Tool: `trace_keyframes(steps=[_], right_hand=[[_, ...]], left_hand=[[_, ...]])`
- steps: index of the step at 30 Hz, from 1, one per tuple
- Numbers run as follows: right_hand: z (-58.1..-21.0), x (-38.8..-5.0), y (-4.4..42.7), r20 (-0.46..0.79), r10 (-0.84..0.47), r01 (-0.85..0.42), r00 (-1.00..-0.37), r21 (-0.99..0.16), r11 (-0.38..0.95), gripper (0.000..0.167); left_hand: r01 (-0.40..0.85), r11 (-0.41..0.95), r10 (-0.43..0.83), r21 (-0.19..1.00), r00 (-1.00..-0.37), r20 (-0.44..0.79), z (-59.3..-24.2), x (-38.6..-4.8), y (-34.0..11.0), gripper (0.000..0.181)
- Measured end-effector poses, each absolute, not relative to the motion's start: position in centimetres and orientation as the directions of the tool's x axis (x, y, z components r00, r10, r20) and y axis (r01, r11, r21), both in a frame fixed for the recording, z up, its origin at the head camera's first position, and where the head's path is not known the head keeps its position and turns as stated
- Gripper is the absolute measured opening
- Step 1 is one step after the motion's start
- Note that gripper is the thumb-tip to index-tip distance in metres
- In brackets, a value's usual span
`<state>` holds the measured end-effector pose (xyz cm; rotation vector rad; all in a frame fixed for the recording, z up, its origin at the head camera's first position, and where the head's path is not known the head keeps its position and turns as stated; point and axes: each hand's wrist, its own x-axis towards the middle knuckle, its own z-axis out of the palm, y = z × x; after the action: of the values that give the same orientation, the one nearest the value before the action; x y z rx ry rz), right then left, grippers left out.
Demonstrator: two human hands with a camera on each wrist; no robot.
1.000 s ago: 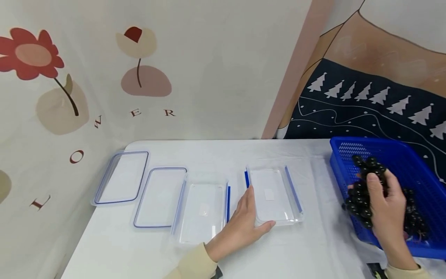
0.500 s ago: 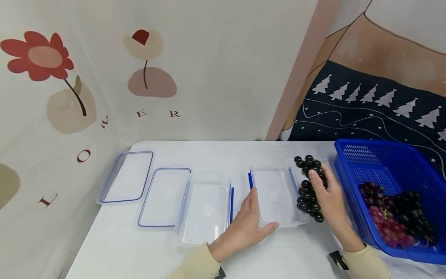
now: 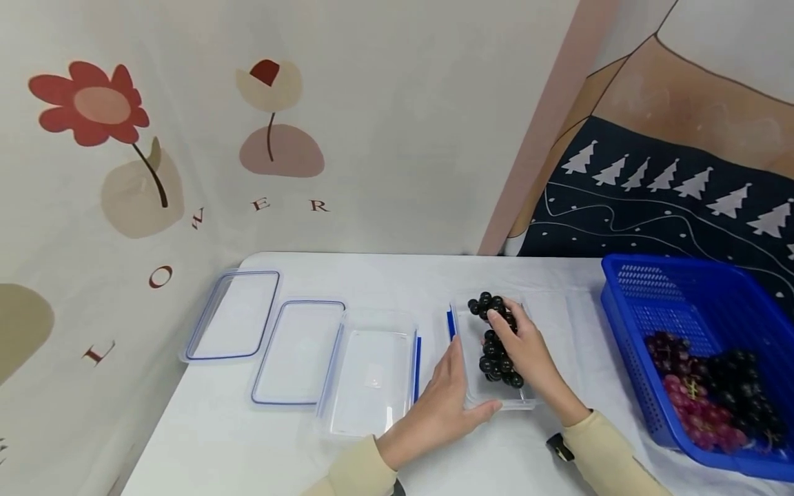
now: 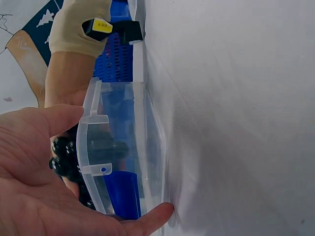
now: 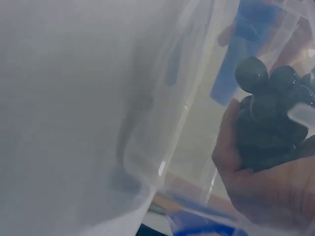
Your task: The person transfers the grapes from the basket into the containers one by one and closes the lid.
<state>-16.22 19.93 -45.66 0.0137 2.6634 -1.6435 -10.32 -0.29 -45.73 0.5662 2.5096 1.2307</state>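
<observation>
A bunch of black grapes [image 3: 495, 351] is gripped by my right hand [image 3: 524, 344], over or inside the right-hand clear plastic container [image 3: 474, 393]. Through the container wall in the right wrist view, dark grapes [image 5: 268, 123] show between the fingers and thumb. My left hand [image 3: 437, 399] rests against the near left corner of that container, fingers along its left side and thumb at its front. In the left wrist view, thumb and fingers of the left hand [image 4: 34, 162] spread against the clear container [image 4: 125, 147], which has a blue clip [image 4: 123, 194] hanging at its side.
A second clear container [image 3: 372, 379] stands just left of the left hand. Two blue-rimmed lids [image 3: 298, 351] lie farther left on the white table [image 3: 205, 441]. At the right, a blue basket [image 3: 633, 358] holds red grapes [image 3: 701, 413] and more dark grapes [image 3: 747, 386].
My right hand has carried the black grapes left from the basket to the right-hand container. The left hand has stayed at that container. The head view has shifted slightly.
</observation>
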Motion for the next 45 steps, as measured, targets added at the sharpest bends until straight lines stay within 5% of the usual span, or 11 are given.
trace_keyframes(steps=[9, 16, 24, 31, 45], right_hand=[[-46.0, -17.2, 19.1, -0.305, -0.193, 0.179, -0.932, -0.855, 0.487, 0.079], [-45.8, -16.8, 18.6, -0.276, -0.246, 0.075, -0.929, -0.793, 0.605, 0.089], [-44.0, -14.2, 19.1, -0.353, -0.208, 0.187, -0.912, -0.812, 0.553, 0.095], [-43.3, -12.5, 19.4, -0.308, -0.131, 0.138, -0.942, -0.714, 0.686, 0.104], [-44.1, -13.4, 21.6, -0.356, -0.405, 0.2, -0.842, -0.904, 0.378, 0.086]], left_hand=[[0.243, 0.569, 0.483, 0.786, -0.872, -0.081, -45.8, -10.3, -0.3, 0.119], [0.267, 0.555, 0.499, 0.788, -0.864, -0.059, -45.8, -10.4, -0.4, 0.117], [0.231, 0.561, 0.476, 0.795, -0.875, -0.082, -45.8, -10.2, -0.2, 0.116], [0.22, 0.559, 0.466, 0.799, -0.881, -0.083, -45.9, -10.3, -0.3, 0.117], [0.233, 0.55, 0.49, 0.802, -0.868, -0.084, -45.6, -10.1, -0.3, 0.114]])
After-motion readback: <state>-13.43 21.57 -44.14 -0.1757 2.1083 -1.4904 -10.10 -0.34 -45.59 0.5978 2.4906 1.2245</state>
